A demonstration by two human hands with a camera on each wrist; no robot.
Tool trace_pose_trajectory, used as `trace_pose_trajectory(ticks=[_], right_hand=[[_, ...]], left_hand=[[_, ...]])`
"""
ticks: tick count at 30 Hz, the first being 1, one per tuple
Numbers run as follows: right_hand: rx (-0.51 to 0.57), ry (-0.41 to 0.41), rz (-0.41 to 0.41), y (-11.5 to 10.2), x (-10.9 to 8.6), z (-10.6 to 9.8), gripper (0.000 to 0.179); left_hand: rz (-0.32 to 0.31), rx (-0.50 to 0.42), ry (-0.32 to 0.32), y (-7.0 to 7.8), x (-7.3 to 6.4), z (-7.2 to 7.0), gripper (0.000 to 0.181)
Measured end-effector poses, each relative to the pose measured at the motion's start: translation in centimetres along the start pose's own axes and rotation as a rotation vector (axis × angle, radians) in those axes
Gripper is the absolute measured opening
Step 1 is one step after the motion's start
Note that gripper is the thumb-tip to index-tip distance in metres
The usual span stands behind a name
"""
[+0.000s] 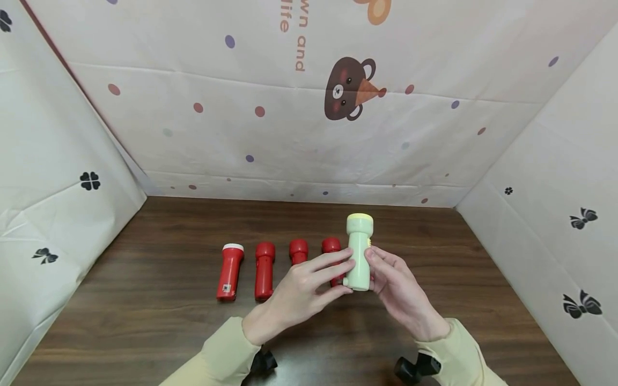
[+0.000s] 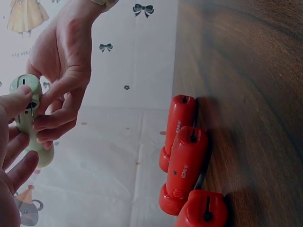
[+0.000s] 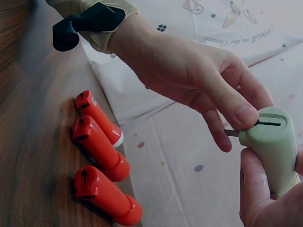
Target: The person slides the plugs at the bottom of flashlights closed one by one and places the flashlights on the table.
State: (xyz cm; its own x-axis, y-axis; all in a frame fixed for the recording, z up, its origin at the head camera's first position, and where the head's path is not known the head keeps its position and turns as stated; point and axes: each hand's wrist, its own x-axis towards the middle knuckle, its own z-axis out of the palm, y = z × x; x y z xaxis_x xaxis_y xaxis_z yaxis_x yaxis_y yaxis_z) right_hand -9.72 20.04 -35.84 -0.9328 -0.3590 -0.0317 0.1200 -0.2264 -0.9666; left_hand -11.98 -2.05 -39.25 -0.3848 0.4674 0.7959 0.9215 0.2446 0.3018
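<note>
A pale green flashlight [image 1: 359, 257] with a yellow rim stands upright in the air between both hands, head up. My right hand [image 1: 398, 292] grips its barrel from the right, thumb on the near side. From the left, my left hand [image 1: 304, 287] reaches its lower end, with fingers stretched along the barrel. In the right wrist view, the left thumb [image 3: 246, 116] presses at the black slider [image 3: 270, 124] on the flashlight's base. A metal plug prong [image 3: 232, 133] sticks out sideways from the base, beside the left fingers.
Several red flashlights stand in a row on the dark wooden table [image 1: 159, 332]. The leftmost red flashlight [image 1: 230, 272] has a white rim; another red flashlight [image 1: 264, 271] stands beside it. The rightmost ones are partly hidden behind my left hand. Patterned white sheets [image 1: 289, 139] wall the table's back and sides.
</note>
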Motion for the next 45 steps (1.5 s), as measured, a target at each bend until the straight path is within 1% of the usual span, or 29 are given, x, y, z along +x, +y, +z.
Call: trace_pose_trajectory(ticks=[7, 16, 28, 34, 38, 45], right_hand=[[-0.001, 0.000, -0.013, -0.08, -0.08, 0.15, 0.029], [0.003, 0.014, -0.021, -0.01, -0.05, 0.37, 0.029], [0.047, -0.036, -0.047, 0.00, 0.15, 0.49, 0.033], [0.042, -0.056, -0.068, -0.12, 0.24, 0.69, 0.034], [0.030, -0.053, -0.076, -0.33, 0.23, 0.76, 0.033], [0.068, -0.055, -0.054, -0.48, 0.24, 0.48, 0.034]], left_hand=[[0.031, 0.013, 0.031, 0.04, 0.14, 0.06, 0.053], [0.022, 0.008, 0.046, 0.16, 0.22, 0.10, 0.053], [0.045, 0.024, 0.103, 0.33, 0.24, 0.16, 0.053], [0.056, 0.021, 0.131, 0.32, 0.33, 0.23, 0.053], [0.056, 0.013, 0.112, 0.24, 0.41, 0.08, 0.054], [0.063, 0.007, 0.033, -0.13, 0.55, -0.35, 0.054]])
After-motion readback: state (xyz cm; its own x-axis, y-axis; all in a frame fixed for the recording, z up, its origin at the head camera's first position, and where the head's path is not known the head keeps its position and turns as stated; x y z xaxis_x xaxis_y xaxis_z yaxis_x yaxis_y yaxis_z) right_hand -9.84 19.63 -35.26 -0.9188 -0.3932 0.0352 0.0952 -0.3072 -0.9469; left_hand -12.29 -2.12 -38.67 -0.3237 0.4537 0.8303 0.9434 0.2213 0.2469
